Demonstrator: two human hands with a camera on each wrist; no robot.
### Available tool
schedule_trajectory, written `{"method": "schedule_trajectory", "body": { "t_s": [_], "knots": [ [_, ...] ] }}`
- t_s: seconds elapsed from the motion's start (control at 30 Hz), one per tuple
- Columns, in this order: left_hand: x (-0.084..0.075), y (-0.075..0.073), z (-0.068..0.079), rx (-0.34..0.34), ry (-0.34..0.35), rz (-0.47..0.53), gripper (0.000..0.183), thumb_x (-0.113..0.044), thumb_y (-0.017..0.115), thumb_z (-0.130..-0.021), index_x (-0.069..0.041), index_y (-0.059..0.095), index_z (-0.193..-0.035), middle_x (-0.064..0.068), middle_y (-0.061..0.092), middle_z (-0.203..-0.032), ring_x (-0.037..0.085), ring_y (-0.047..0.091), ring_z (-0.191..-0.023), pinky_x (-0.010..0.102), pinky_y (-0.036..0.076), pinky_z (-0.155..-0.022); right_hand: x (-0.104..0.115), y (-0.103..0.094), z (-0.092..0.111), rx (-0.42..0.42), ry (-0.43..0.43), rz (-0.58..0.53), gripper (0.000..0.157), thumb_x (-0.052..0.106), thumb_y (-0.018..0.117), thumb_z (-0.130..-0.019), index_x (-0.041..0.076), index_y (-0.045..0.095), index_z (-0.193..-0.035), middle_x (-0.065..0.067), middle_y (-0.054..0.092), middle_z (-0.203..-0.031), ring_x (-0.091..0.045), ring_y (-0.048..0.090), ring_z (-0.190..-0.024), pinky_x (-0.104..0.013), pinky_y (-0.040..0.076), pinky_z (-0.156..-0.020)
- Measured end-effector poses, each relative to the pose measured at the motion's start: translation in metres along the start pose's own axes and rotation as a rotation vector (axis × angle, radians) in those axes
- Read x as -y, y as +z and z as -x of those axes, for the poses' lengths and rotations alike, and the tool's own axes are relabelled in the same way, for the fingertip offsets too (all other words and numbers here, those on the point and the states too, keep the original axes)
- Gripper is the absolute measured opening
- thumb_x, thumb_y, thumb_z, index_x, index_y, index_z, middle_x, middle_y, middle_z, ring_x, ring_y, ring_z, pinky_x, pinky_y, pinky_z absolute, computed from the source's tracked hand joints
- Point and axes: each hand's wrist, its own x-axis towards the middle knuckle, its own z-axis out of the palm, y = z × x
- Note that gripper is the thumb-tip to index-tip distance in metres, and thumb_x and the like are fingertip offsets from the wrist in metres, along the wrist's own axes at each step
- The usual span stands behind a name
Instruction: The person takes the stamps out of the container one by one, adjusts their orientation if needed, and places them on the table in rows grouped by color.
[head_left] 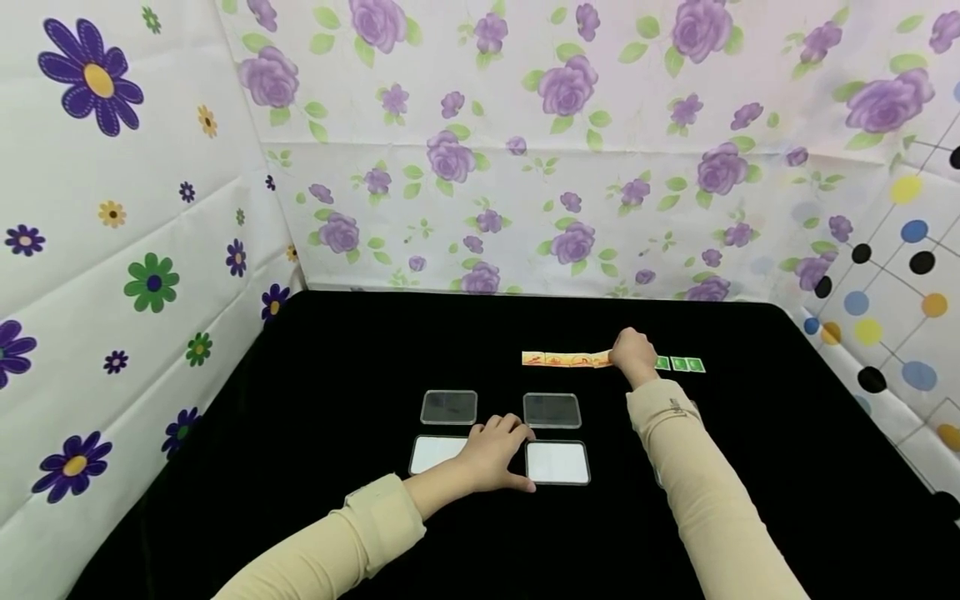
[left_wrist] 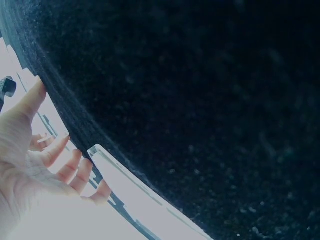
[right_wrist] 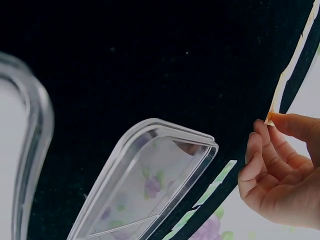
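Toward the back of the black table my right hand (head_left: 633,357) pinches the right end of a row of yellow-orange printed cards (head_left: 558,359). In the right wrist view, the thumb and index finger grip one small orange card (right_wrist: 270,119) at the row's end. Several green cards (head_left: 681,364) lie just right of that hand. My left hand (head_left: 491,454) is low, fingers spread, between two clear cases with white inside: the left white case (head_left: 433,450), partly covered by the hand, and the right white case (head_left: 558,463), whose left edge is near the fingertips.
Two clear cases with dark insides, one on the left (head_left: 448,407) and one on the right (head_left: 552,410), lie behind the white ones. Beside the right forearm another clear case (right_wrist: 150,131) is mostly hidden by the sleeve in the head view. Flowered cloth walls (head_left: 517,183) border the table.
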Motion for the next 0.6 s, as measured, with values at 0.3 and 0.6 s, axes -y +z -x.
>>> {"method": "schedule_trajectory", "body": {
  "t_s": [0.3,0.6],
  "knots": [
    [0.0007,0.0009,-0.0008,0.006,-0.003,0.001,0.068,-0.052,0.076,-0.072,-0.018,0.053,-0.126,0.003,0.049,-0.129,0.021,0.047,-0.116,0.045,0.043,-0.091,-0.0005,-0.0018,0.0012,0.013,0.016,0.0,0.011,0.008,0.056,-0.083,0.004,0.057,-0.074,-0.019,0.065,-0.088,-0.035,0.061,-0.078,-0.045,0.049,-0.065],
    [0.0019,0.0018,-0.0011,0.002,-0.002,0.015,0.068,-0.051,0.076,-0.071,-0.017,0.053,-0.126,0.003,0.05,-0.128,0.022,0.047,-0.116,0.046,0.042,-0.091,0.0017,-0.0013,0.0009,0.011,-0.008,0.019,0.009,0.008,0.058,-0.083,0.003,0.06,-0.075,-0.018,0.066,-0.088,-0.035,0.062,-0.08,-0.044,0.049,-0.068]
  ]
}}
